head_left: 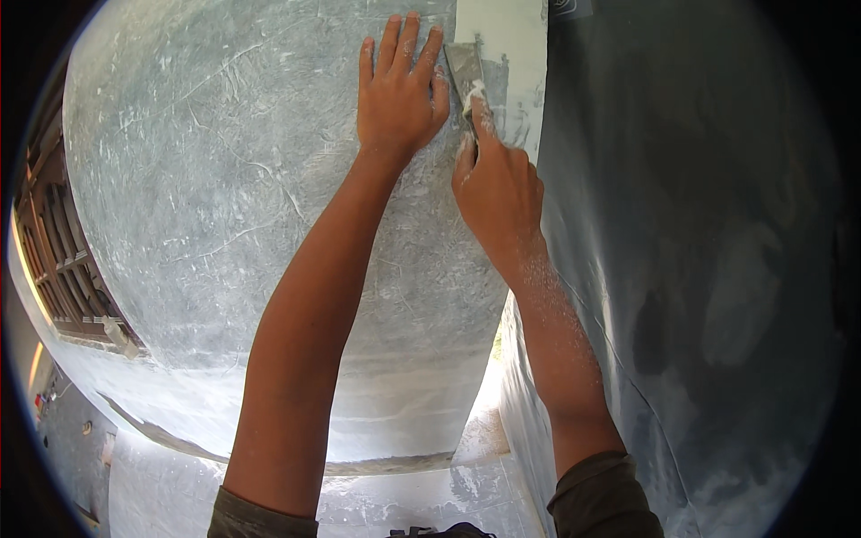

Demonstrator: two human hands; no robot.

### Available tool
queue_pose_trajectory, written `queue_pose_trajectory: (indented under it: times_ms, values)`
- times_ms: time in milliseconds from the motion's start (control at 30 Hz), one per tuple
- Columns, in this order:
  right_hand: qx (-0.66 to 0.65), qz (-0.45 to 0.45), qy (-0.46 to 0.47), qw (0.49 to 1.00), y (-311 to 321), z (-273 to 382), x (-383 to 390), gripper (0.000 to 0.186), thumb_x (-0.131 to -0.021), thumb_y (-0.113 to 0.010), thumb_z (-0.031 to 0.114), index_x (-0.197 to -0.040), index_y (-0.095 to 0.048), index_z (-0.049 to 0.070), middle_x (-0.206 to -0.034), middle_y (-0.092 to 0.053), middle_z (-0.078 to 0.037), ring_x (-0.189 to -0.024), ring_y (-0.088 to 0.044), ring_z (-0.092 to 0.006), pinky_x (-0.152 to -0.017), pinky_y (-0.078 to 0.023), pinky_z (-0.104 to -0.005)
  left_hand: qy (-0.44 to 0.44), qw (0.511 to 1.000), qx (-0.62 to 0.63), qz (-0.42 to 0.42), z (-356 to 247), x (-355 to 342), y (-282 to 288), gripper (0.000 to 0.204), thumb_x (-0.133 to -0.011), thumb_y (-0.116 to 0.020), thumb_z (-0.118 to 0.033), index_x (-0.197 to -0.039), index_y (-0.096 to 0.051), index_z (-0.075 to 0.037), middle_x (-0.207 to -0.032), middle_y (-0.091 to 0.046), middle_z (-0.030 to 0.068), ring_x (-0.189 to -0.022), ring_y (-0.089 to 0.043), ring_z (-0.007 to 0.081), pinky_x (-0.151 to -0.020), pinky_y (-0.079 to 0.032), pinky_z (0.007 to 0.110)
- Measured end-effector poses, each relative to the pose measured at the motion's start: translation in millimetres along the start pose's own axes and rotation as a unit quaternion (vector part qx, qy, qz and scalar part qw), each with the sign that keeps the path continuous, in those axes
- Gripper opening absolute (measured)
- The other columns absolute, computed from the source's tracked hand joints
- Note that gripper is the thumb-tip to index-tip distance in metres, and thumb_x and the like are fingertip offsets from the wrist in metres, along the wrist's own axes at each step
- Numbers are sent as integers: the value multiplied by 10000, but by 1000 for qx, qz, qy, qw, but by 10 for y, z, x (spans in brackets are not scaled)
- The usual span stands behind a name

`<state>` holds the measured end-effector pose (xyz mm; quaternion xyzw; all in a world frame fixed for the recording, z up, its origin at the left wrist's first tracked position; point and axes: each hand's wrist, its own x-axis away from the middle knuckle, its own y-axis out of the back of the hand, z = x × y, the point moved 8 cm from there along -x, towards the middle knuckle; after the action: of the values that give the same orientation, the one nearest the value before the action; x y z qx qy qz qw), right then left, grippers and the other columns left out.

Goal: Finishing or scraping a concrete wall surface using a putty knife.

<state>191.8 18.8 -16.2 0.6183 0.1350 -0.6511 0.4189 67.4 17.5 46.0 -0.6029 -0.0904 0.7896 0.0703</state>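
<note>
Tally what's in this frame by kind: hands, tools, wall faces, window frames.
Hands: 2, left hand flat on the wall, right hand holding the putty knife
Putty knife: 1
Wall faces: 2, grey wall, side wall
Wooden window frame: 1
Total: 6

building site perhaps, raw plastered wall (224, 179), putty knife (466, 76)

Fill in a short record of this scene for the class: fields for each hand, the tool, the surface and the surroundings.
left hand: left hand flat, fingers spread, on the grey wall
right hand: right hand grips a putty knife, dusted with white powder
tool: blade laid against a white plaster strip
surface: scratched, streaked grey
surroundings: wooden window frame at left; adjoining wall at right
</note>
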Motion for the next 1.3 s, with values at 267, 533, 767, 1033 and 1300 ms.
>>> queue_pose_trajectory:
  times_ms: [267, 533, 767, 1033, 1300]
  values:
    - [18, 7, -9, 1000, 112, 126, -122, 494, -976, -533, 201, -1456, -506, 86, -860, -717, -249, -828, -716, -429, -760, -581, -505, 1, 1000, 13, 0, 16, 22, 23, 498, -906, -555, -216, -1399, -574, -142, -1528, -460, 121, -1469, -350, 296, -1196, -250, 541]
    - [4, -31, 8, 999, 208, 102, -443, 498, -978, -538, 194, -1461, -496, 81, -878, -721, -249, -845, -716, -431, -767, -580, -514, -2, 1000, 21, -8, -37, -15, 20, 491, -906, -553, -212, -1390, -582, -139, -1522, -467, 126, -1465, -359, 293, -1195, -252, 536]
    - [3, 3, -3, 1000, 43, 26, -163, 478, -973, -537, 213, -1428, -528, 70, -903, -724, -250, -862, -712, -440, -786, -578, -511, 14, 999, 25, 16, 12, 13, -1, 510, -944, -528, -214, -1452, -527, -172, -1575, -404, 102, -1488, -317, 286, -1211, -216, 533]
    - [6, -9, 3, 1000, 98, 95, -225, 501, -971, -532, 210, -1457, -498, 95, -919, -720, -255, -881, -706, -450, -797, -573, -517, 14, 999, 31, 20, 32, 24, 18, 510, -941, -525, -207, -1450, -530, -168, -1575, -405, 101, -1487, -318, 282, -1213, -214, 532]
    - [-4, -20, -4, 1000, 218, 91, -597, 496, -968, -529, 234, -1448, -516, 104, -914, -714, -260, -872, -703, -448, -797, -566, -530, 6, 999, 30, 13, -34, -4, -1, 506, -909, -543, -204, -1410, -562, -137, -1541, -443, 122, -1479, -332, 290, -1204, -234, 539]
